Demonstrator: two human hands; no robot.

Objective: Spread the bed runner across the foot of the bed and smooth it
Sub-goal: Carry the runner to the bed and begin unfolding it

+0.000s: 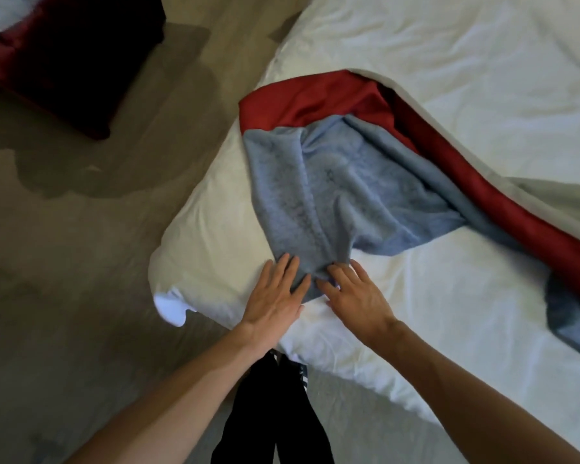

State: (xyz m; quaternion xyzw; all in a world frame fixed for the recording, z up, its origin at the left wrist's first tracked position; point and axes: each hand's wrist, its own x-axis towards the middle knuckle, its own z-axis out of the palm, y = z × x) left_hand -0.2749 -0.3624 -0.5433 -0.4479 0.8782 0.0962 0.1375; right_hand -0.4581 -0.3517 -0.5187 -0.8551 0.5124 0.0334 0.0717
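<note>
The bed runner lies crumpled on the white bed near its left corner. Its blue-grey underside faces up, and a dark red satin side shows along the far fold, trailing off to the right edge. A pointed end of the runner reaches the bed's near edge. My left hand rests flat with fingers spread on the left side of that end. My right hand presses beside it, fingertips on the cloth. The runner's tip passes between both hands.
Beige carpet surrounds the bed on the left and near side. A second bed with a dark red runner stands at the top left. My dark trouser legs stand against the bed's near edge.
</note>
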